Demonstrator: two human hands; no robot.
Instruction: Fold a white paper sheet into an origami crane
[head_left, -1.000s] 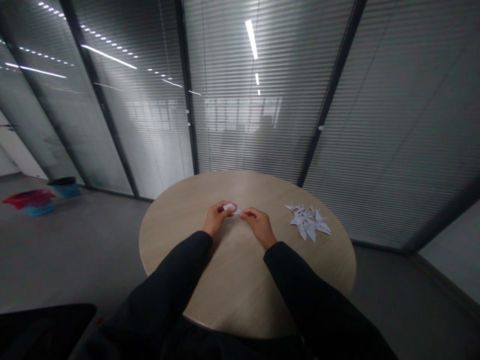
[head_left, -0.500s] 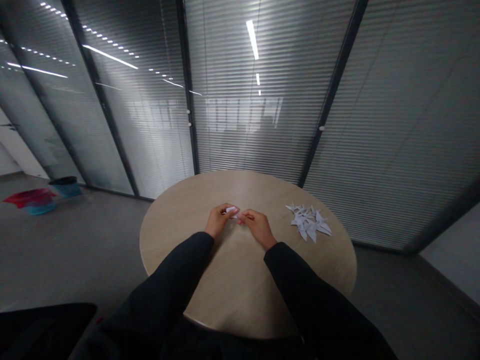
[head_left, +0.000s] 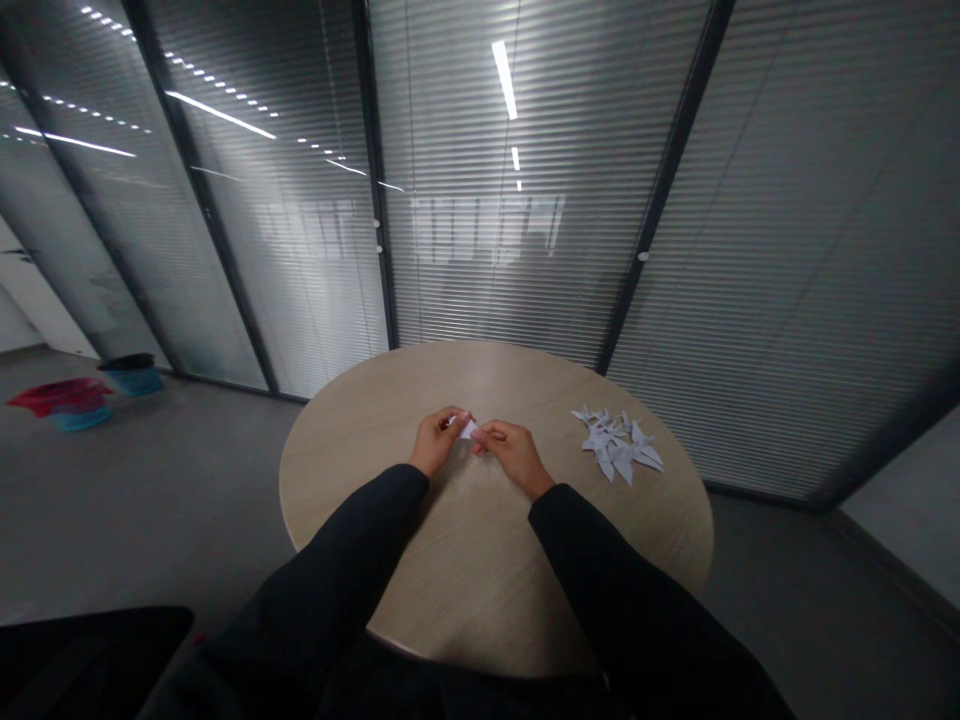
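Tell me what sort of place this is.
Probably an office meeting room: a round wood-veneer table stands before glass partition walls fitted with slatted blinds, above a plain grey floor.

My left hand and my right hand hold a bit of folded paper between them, above the round table. A pile of paper cranes lies on the table to my right. A glass wall stands behind the table. A bin and a bucket sit on the floor far to my left.
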